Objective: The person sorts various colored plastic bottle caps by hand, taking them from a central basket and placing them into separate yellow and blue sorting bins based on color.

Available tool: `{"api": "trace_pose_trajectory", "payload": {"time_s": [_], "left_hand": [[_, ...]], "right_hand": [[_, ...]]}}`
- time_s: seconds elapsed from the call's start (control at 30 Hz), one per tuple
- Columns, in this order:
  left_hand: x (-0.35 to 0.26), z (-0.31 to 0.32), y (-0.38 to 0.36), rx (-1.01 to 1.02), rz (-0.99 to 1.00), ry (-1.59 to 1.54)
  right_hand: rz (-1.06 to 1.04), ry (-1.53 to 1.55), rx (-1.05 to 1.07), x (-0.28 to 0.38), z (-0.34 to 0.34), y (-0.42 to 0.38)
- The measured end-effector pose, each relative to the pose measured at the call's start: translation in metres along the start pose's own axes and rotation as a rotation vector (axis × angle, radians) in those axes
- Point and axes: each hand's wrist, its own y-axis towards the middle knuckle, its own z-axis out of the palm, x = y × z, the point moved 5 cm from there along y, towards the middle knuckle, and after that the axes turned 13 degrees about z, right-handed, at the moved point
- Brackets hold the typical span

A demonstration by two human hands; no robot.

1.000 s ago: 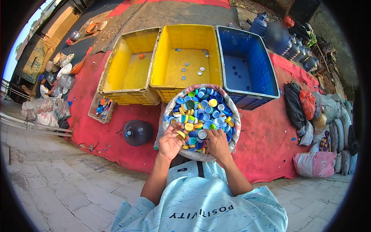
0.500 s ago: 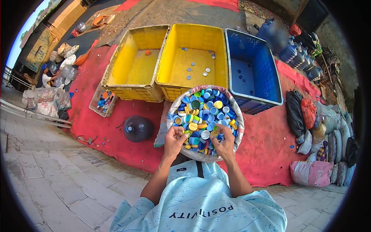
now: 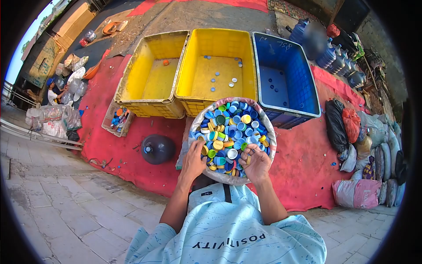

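Observation:
A round, pale-rimmed sack full of bottle caps in blue, yellow, green and white stands against my body. At its left edge is my left hand, back turned up, fingers reaching over the caps beside a yellow cap; thumb and fingers look apart. A green cap lies just right of that hand. Over the right front part of the caps, my right hand is raised with curled fingers. It pinches what looks like a yellow bottle cap, partly hidden by the fingers.
Two yellow crates and a blue crate stand beyond the sack, a few caps inside each. A small basket and dark round jug are left. Filled bags lie right. A person sits far left.
My left hand has drawn back left from the green cap, which now lies among the others. My right hand has lifted and turned, its fingers curling in.

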Motion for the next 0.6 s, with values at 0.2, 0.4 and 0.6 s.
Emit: {"api": "trace_pose_trajectory", "payload": {"time_s": [0.2,0.4,0.6], "left_hand": [[0.006,0.005,0.001,0.053,-0.026,0.058],[0.004,0.005,-0.001,-0.045,-0.002,0.099],[0.010,-0.005,-0.004,-0.183,-0.057,-0.214]], "right_hand": [[0.048,-0.035,-0.058,-0.010,-0.001,0.004],[0.024,-0.688,-0.317,-0.020,0.004,0.025],[-0.479,-1.649,-0.374,-0.020,0.042,0.040]]}}
